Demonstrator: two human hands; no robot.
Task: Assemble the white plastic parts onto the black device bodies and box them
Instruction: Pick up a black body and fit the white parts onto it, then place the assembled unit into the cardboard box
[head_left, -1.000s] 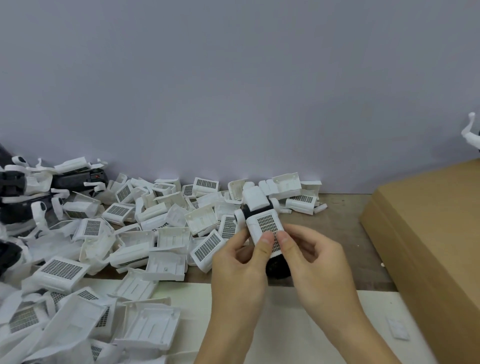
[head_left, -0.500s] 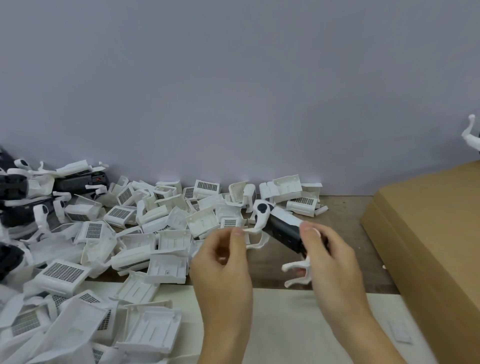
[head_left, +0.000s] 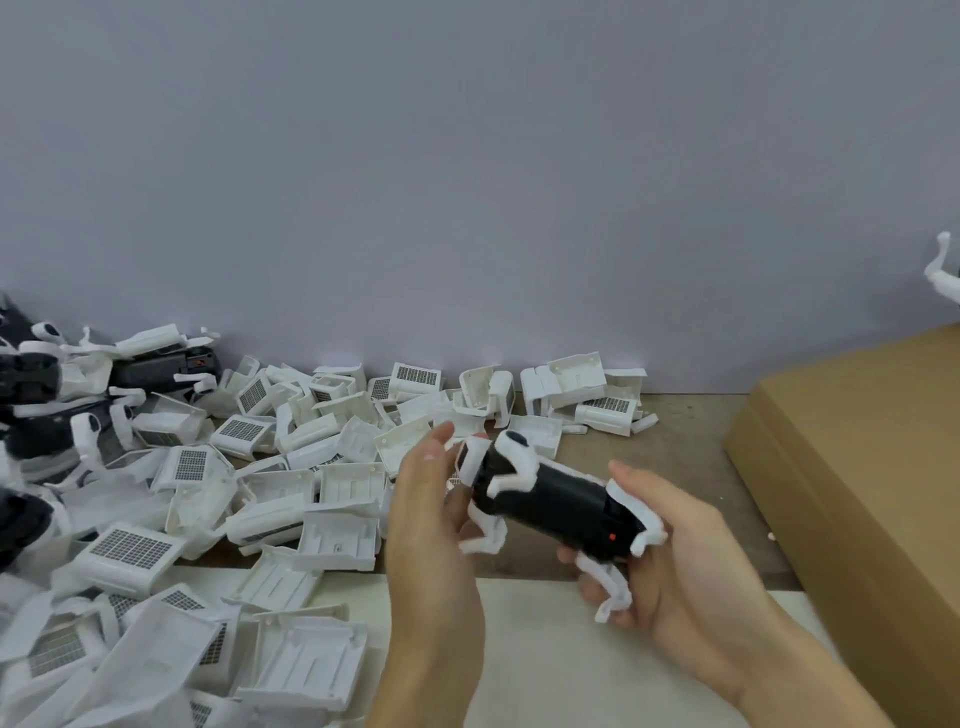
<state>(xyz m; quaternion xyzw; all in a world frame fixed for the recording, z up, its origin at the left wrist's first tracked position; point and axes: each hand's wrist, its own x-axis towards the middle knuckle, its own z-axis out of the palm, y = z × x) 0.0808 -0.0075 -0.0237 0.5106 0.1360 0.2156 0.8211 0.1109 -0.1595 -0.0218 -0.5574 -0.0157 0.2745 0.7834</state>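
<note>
The black device body (head_left: 553, 506), fitted with white leg-like clips, lay tilted in the curled right hand (head_left: 675, 561); the left hand (head_left: 431, 514), fingers straight, touched its front end.

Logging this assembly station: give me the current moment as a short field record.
held item: black device body with white parts fitted
right hand: grips its rear end
left hand: fingers at its front end
loose stock: pile of white plastic parts, left
packing: cardboard box, right
surface: table
</note>
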